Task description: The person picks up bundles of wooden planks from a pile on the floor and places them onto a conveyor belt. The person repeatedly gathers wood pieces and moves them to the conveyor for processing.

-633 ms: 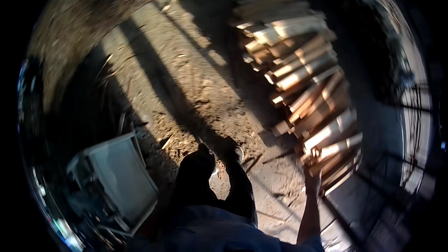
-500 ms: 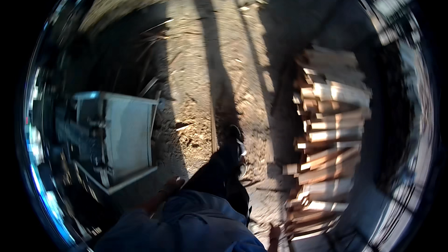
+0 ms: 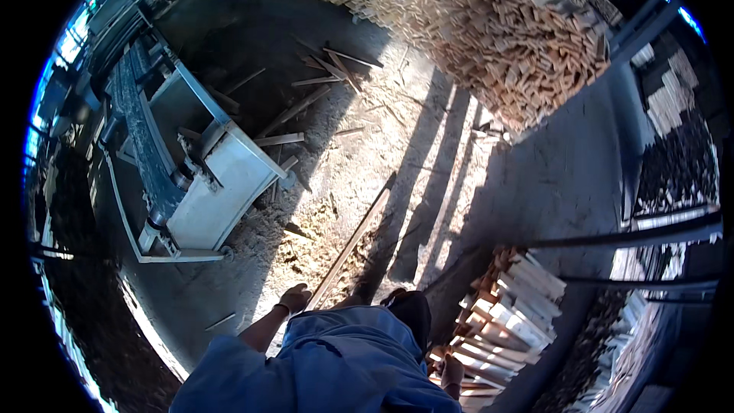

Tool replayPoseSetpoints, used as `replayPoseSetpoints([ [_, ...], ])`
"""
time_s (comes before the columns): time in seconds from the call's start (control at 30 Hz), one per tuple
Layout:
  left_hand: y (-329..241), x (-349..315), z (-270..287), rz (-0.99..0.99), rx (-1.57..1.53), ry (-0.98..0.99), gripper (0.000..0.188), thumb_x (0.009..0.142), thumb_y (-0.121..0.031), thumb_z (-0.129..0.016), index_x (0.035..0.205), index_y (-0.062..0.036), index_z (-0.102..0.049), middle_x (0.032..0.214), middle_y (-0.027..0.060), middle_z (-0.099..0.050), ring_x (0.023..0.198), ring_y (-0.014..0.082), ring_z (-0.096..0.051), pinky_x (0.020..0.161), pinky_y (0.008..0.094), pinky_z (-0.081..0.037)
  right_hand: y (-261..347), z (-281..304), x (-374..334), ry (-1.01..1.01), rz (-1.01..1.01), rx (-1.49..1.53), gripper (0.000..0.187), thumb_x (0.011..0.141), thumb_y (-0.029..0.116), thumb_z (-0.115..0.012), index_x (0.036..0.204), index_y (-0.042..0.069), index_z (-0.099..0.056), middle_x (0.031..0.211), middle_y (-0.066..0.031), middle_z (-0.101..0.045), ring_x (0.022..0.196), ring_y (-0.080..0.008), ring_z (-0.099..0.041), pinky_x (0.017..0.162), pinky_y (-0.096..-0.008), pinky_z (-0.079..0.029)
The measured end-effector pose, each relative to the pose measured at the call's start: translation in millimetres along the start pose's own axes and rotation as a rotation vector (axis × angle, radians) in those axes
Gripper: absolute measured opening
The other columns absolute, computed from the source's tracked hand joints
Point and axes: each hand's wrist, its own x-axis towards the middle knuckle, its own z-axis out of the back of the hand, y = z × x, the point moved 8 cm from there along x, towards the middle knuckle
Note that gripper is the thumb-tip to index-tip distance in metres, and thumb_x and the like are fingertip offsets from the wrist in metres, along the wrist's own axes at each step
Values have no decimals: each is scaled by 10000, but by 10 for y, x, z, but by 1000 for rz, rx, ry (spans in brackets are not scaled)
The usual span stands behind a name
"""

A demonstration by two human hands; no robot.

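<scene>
My left hand (image 3: 293,299), with a band at the wrist, hangs beside my body on the left. Its fingers are loosely bent, and I see nothing in them. In the picture it lies close to the lower end of a long narrow wooden strip (image 3: 353,242) on the floor; I see no grip on it. At my right side hangs my right hand (image 3: 452,371), partly in shadow, its fingers loose and no object visible in them. Just beyond it lies a stack of split wooden slats (image 3: 501,321).
A pale metal-framed machine (image 3: 227,181) with a dark belt (image 3: 145,134) stands at the left. Loose wood scraps (image 3: 329,69) and sawdust (image 3: 310,222) cover the floor ahead. A large heap of wood pieces (image 3: 505,46) rises at the far right. Dark rails (image 3: 642,233) cross the right side.
My view has turned to the right, and the large wood heap now shows at the far right. The machine and slat stack sit differently in view. Both hands still hang at my sides.
</scene>
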Motion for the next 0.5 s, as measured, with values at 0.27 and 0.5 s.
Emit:
replayPoseSetpoints([
  [0.27, -23, 622, 316, 74, 167, -42, 286, 989, -207, -436, 1120, -117, -673, 1346, 205, -589, 1256, 376, -558, 1054, 415, -458, 1789, -863, 1092, 201, -228, -118, 174, 907, 301, -725, 974, 169, -632, 658, 30, -511, 530, -105, -535, 456, -273, -415],
  [0.5, -208, 778, -269, 42, -154, -119, 513, 961, -467, -588, 1373, -164, -622, 1493, 148, -521, 1350, 303, -512, 1135, 394, -395, 3145, -1483, 2235, 568, -31, -777, 235, 934, 214, -629, 1165, 180, -656, 898, -73, -672, 797, -254, -666, 728, -375, -515],
])
